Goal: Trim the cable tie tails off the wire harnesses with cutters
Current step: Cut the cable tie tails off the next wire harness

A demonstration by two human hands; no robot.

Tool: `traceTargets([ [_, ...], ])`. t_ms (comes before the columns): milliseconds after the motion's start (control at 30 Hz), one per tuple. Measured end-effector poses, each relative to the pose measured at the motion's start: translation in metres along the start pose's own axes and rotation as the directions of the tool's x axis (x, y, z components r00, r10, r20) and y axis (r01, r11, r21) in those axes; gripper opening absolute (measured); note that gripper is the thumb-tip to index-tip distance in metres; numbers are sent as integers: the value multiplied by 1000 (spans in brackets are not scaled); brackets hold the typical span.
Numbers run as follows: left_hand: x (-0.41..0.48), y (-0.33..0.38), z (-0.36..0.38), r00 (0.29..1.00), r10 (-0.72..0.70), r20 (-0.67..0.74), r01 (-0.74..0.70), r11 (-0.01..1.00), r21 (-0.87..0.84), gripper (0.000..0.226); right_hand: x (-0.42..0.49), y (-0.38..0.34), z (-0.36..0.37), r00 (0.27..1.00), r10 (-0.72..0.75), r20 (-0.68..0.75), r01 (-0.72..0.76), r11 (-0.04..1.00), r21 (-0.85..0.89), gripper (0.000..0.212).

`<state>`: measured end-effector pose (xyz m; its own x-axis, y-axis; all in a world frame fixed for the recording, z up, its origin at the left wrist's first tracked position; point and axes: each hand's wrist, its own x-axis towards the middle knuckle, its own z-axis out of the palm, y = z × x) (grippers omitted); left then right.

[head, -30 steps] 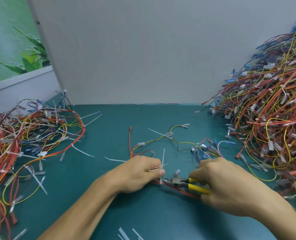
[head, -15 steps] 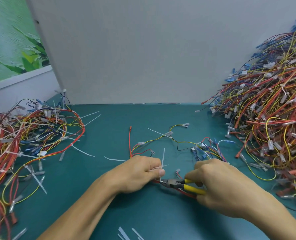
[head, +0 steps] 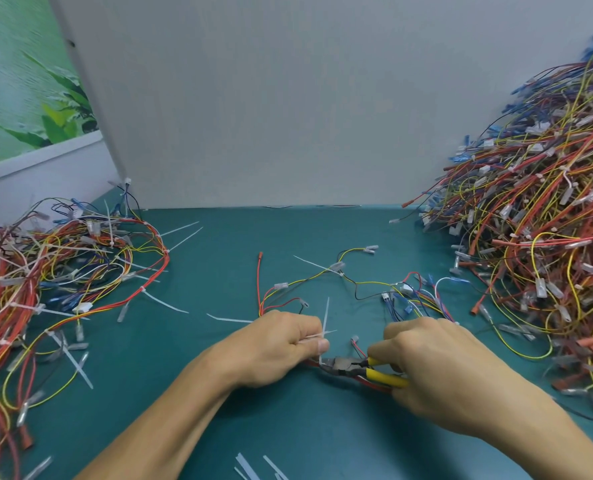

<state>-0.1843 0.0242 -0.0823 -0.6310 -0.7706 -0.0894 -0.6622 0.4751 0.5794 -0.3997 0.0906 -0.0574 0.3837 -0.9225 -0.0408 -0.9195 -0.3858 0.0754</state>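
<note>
The grip of our left hand (head: 281,344) pinches the thin white plastic cable tie tail (head: 326,315), which stands upright above the teal table (head: 288,237). The yellow-handled steel cutters (head: 353,367), clasped in our right hand (head: 437,368), point left at its base.

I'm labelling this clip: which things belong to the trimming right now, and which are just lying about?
In the job: yellow-handled cutters, right hand gripping them, left hand holding the harness, upright tie tail at the jaws.
Lying about: left wire pile, right wire heap, cut tails in front.
</note>
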Motion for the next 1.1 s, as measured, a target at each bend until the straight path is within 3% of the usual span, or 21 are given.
traceTargets([
  [333, 0, -2, 0, 997, 31, -65, -34, 999, -37, 33, 2, -5, 0, 998, -5, 61, 5, 1000, 8, 8],
  [433, -4, -4, 0, 992, 8, -128, -41, 965, -259, 22, 1, 0, -2, 999, 15, 40, -18, 998, 67, 11],
  [500, -7, -6, -1, 979, -67, -192, -56, 821, -569, 17, -1, 5, -7, 999, 31, 30, -36, 986, 166, 19],
  [567, -10, -7, -6, 965, -123, -229, -110, 604, -789, 18, -1, 8, -12, 998, 59, 14, -61, 957, 284, 21],
  [633, -11, -6, -10, 963, -141, -230, -158, 398, -904, 23, 3, 6, -15, 993, 111, -32, -89, 912, 400, 18],
  [700, -10, -5, -14, 959, -172, -224, -173, 269, -947, 37, 12, 0, -15, 982, 178, -60, -123, 850, 513, 19],
  [767, -10, -5, -16, 948, -195, -253, -212, 210, -954, 43, 24, -10, -12, 975, 221, -38, -160, 804, 573, 23],
  [933, -12, -8, -27, 920, -199, -338, -313, 150, -938, 24, 53, -41, 4, 973, 230, -8, -186, 809, 557, 40],
  [1100, -12, -18, -36, 881, -328, -342, -355, 21, -935, 17, 69, -64, 20, 960, 273, -60, -198, 818, 541, 44],
])
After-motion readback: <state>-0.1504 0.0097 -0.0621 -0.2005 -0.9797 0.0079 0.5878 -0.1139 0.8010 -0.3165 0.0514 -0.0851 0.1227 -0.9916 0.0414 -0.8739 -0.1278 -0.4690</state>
